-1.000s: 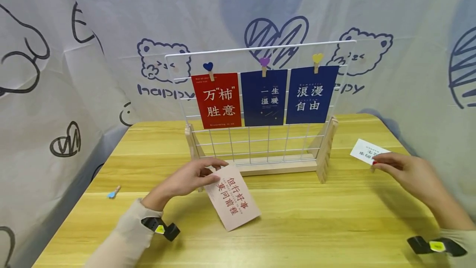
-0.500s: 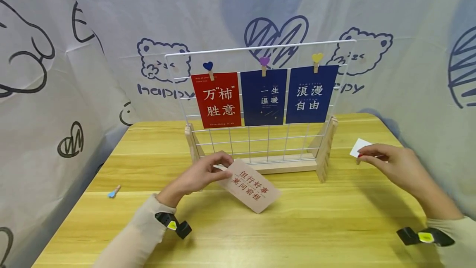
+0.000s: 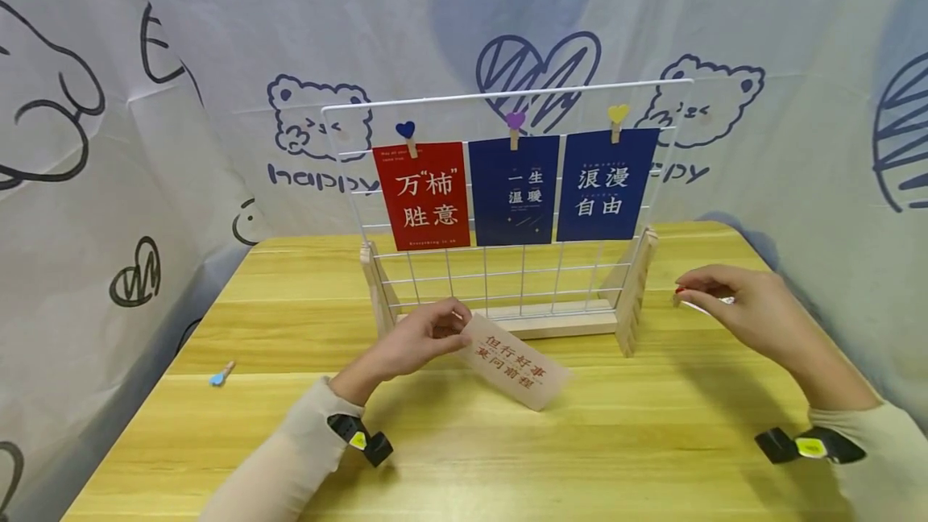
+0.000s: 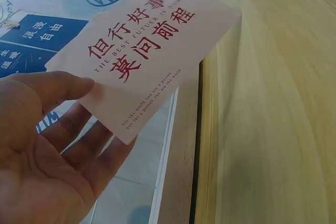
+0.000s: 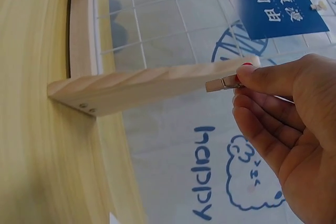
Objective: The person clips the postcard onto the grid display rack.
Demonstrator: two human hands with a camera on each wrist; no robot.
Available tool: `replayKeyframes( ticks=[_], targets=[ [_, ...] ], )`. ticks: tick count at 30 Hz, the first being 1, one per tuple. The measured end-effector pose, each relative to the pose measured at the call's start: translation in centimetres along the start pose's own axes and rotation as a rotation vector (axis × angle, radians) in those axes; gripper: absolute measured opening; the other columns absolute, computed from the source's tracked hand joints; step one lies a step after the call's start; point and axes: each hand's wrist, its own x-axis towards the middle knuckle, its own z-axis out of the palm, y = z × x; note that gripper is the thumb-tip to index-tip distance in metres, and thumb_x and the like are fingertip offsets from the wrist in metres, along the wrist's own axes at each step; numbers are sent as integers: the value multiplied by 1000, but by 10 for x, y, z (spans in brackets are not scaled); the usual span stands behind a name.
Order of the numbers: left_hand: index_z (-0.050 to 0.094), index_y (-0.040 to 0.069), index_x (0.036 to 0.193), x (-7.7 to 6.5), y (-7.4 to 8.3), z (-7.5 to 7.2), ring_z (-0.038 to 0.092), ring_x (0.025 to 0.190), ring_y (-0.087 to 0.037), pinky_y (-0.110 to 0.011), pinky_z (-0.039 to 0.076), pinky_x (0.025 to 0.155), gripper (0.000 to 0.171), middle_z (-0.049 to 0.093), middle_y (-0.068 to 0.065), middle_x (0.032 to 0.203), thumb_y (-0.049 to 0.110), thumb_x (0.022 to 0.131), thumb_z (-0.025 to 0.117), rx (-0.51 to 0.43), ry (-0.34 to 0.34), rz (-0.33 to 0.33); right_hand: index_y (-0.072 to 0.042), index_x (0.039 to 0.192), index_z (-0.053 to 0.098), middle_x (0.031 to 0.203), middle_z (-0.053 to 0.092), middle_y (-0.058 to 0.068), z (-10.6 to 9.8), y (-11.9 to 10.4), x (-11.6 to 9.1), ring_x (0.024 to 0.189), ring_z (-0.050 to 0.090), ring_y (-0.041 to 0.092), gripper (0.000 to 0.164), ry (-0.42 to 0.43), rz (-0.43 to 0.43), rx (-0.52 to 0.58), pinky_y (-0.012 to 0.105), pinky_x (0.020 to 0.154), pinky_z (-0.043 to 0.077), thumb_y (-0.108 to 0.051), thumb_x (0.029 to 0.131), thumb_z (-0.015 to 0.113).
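Note:
My left hand (image 3: pixel 428 337) pinches a pale pink card (image 4: pixel 142 51) with red characters at one corner, thumb on its printed face. The card hangs tilted in front of the rack's base in the head view. Off to the right, my right hand (image 3: pixel 747 308) pinches a small wooden clothespin (image 5: pixel 221 84) between thumb and forefinger; a bit of red shows at the fingertips. Between them stands a white wire grid rack (image 3: pixel 522 272) on wooden feet. From it hang a red card (image 3: pixel 424 208) and two blue cards (image 3: pixel 515 220) (image 3: pixel 607 212), each under a heart clothespin.
A light blue heart clothespin (image 3: pixel 222 374) lies at the left of the wooden table (image 3: pixel 580 457). Under my right hand a white card (image 3: pixel 698 308) is mostly hidden. Behind the table hangs a printed cloth (image 3: pixel 217 39).
My left hand has moved right, turning the pink card toward level. The right hand has shifted left and slightly up with the clothespin, covering more of the white card.

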Motion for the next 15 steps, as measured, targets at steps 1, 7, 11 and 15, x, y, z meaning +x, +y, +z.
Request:
replayKeyframes(
  ticks=[1,7,11,15],
  targets=[
    [59,5,107,1,0,1,65,97,-19,-29,53,78,14,68,-9,103,9,95,64,14,-3,4,-16,99,74,88,72,-5,0,-1,2,75,61,-2,10,4,-6,0,17,61,45,-16,89,74],
    [58,7,106,6,-2,4,67,98,-18,-28,52,78,12,70,-8,103,9,96,64,31,-4,-5,-17,99,75,89,72,-6,1,-10,11,77,62,0,11,15,-33,7,17,63,46,-16,88,74],
    [58,7,106,11,-3,7,66,99,-17,-29,53,80,10,70,-8,103,9,97,63,14,3,-19,-14,98,75,90,73,-3,3,-16,16,76,64,5,11,23,-52,15,19,61,48,-13,87,76],
    [58,9,104,14,0,9,66,98,-17,-30,52,79,10,69,-7,102,10,96,64,48,19,-29,-12,97,76,90,73,0,7,-20,20,76,66,14,12,26,-67,-8,24,60,50,-11,86,76]
  ],
)
